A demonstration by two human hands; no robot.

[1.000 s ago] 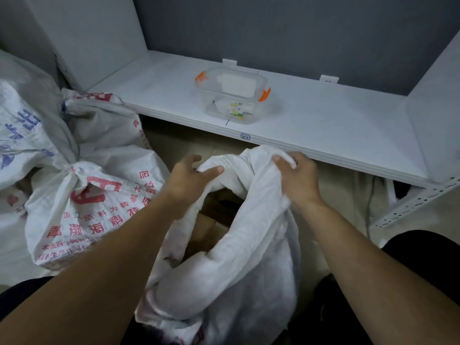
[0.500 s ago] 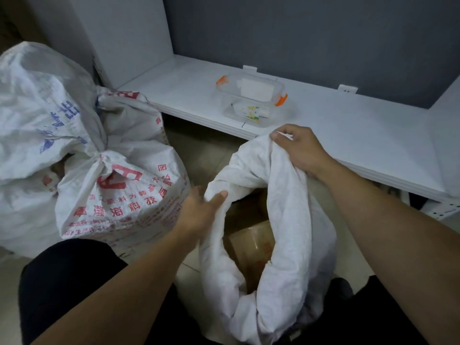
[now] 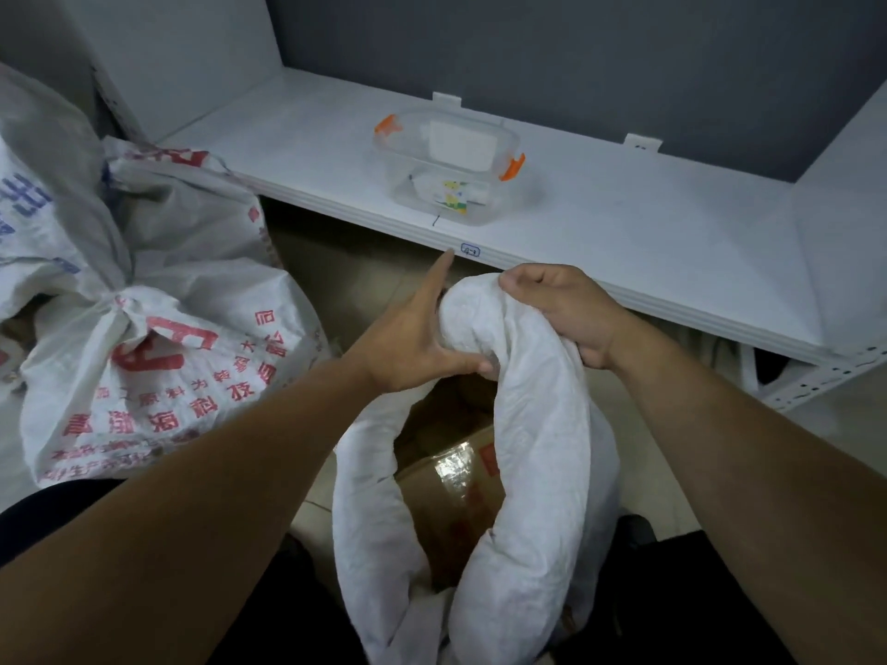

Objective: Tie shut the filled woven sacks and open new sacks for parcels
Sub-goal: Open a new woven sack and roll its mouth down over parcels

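Spanning the upper half of the frame, a long white metal shelf (image 3: 648,242) runs from the upper left down to the right edge, in front of a dark grey wall.

At the left stand the filled sacks. A large grey-white woven sack with blue print (image 3: 43,184) rises along the left edge. A white woven sack with red print (image 3: 168,367) leans against it, its neck gathered into a knot at the centre left.

The plain white woven sack with a thickly rolled rim (image 3: 537,472) stands in the lower centre, on the floor just in front of the shelf. Its mouth is open, and its rim loops from the bottom of the frame up to the hands. Inside it lies a brown cardboard box sealed with glossy tape (image 3: 451,491).

On the shelf, top centre, sits a clear rectangular plastic container with orange clips (image 3: 449,170), near the front edge.

The right hand (image 3: 561,314) is clenched round the top of the rolled rim. The left hand (image 3: 408,343) lies against the rim's left side, fingers straight and pointing up towards the shelf edge, thumb laid under the roll.

A small blue-edged label (image 3: 470,250) sticks to the shelf's front edge, just above the hands.
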